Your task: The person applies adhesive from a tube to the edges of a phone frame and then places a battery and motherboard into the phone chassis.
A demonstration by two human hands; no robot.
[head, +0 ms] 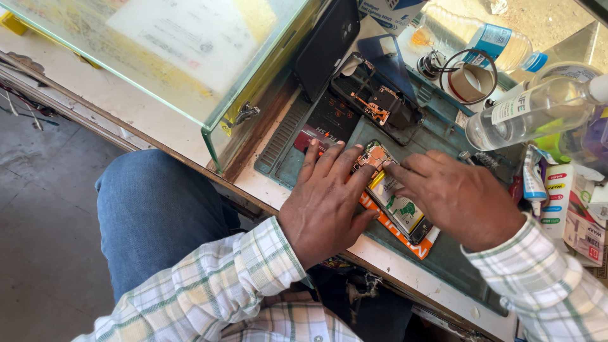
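An opened phone [399, 206] lies back-up on a teal work mat [443, 253], its circuit board and battery exposed. My left hand [326, 199] lies flat over the phone's left side, fingers spread toward the board at its top end. My right hand [456, 196] comes from the right, with its fingertips pressing on the board near the phone's upper end. Neither hand holds a tool that I can see.
A second phone frame with loose parts [380, 104] lies further back on the mat, beside a black phone cover [326, 47]. A glass case [158, 50] stands at left. Clear bottles [532, 111], a tape roll [470, 81], and small boxes [579, 215] crowd the right.
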